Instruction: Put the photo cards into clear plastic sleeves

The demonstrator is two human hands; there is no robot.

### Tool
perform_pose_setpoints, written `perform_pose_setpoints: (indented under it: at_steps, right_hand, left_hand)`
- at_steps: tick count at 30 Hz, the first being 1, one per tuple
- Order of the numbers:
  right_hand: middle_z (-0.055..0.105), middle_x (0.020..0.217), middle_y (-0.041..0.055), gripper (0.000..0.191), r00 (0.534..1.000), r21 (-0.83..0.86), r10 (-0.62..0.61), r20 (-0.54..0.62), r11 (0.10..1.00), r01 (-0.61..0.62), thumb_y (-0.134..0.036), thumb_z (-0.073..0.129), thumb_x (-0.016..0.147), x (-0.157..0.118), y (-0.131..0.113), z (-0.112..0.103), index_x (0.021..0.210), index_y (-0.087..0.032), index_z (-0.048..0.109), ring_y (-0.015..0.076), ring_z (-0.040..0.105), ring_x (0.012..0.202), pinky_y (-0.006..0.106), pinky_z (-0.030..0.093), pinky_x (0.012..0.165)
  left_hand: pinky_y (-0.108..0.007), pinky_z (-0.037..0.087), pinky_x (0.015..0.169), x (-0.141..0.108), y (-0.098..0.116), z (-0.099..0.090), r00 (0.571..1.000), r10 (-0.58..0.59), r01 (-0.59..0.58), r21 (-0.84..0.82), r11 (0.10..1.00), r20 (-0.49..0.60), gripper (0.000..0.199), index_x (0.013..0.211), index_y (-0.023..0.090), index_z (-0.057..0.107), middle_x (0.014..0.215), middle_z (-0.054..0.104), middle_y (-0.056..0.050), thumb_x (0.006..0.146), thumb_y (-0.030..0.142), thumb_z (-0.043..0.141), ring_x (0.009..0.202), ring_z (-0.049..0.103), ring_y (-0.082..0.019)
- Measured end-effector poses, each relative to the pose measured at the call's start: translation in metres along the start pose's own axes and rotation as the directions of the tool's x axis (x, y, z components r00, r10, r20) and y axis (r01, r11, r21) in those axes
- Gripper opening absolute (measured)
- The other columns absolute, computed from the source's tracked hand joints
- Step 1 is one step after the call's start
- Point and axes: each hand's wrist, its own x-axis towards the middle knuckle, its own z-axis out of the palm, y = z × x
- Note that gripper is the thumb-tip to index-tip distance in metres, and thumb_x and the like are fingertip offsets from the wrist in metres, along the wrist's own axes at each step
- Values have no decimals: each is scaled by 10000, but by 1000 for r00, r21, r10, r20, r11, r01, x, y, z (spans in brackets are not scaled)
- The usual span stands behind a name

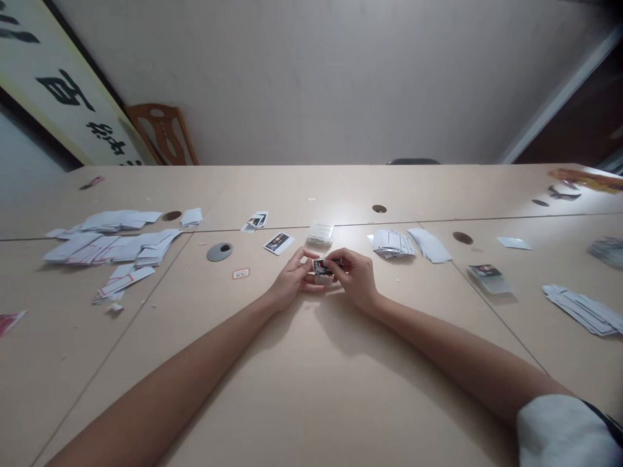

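Near the middle of the table, my left hand [292, 280] is closed around the edge of a small dark photo card [320, 267] with a clear plastic sleeve [323, 279] at its lower side. My right hand [354, 274] pinches the same card from the other side, thumb on its face. How far the card sits in the sleeve cannot be made out. Just beyond my fingers lies a stack of clear plastic sleeves [320, 234]. To the left is a white-bordered photo card [279, 243], with a few more photo cards [256, 220] behind it.
White paper slips [111, 246] spread over the left side. Fanned white cards [393, 243] and a plain white stack [430, 246] lie right of my hands. Farther right are a sleeved card stack [489, 279] and more slips [584, 310]. A grey cable-hole cover [217, 252] sits left.
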Motion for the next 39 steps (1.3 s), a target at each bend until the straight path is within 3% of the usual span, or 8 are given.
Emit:
perform_pose_setpoints:
  at_steps: [39]
  right_hand:
    - [650,696,7,73,997,-70,-75,-22,995,73,-213,615,848,-1,7,1,794,-173,645,99,590,593,218,471,559]
  left_hand:
    - [-306,593,684,-1,-3,-2,1000,14,-14,71,997,1,420,1029,201,448,937,692,-59,804,466,683,842,703,-195]
